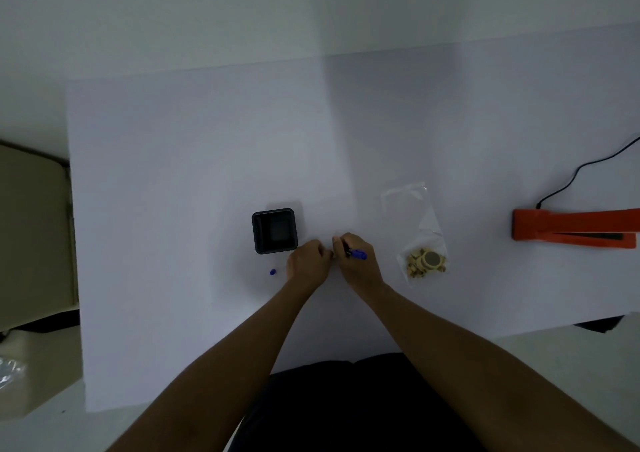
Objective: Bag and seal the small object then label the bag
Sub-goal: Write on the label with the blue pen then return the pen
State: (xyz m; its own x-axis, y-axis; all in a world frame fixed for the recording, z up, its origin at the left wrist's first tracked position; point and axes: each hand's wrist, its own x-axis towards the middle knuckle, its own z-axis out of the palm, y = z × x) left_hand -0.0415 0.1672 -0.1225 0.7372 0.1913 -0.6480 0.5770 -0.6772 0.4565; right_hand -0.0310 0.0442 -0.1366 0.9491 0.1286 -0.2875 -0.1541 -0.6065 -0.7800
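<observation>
A clear plastic bag (420, 230) lies flat on the white table, right of my hands, with several small beige pieces and a round disc (426, 261) in its lower end. My right hand (356, 261) is closed around a blue pen (358, 254) whose tip points left toward my left hand. My left hand (308, 261) is curled with its fingertips meeting the right hand's. A small pale piece, seemingly a label (333, 254), is pinched there, mostly hidden. A small blue cap (273, 272) lies just left of my left hand.
A black square tub (256, 231) stands just beyond my left hand. An orange heat sealer (571, 228) with a black cable (581, 167) lies at the right edge. A beige chair (34, 226) is off the table's left side.
</observation>
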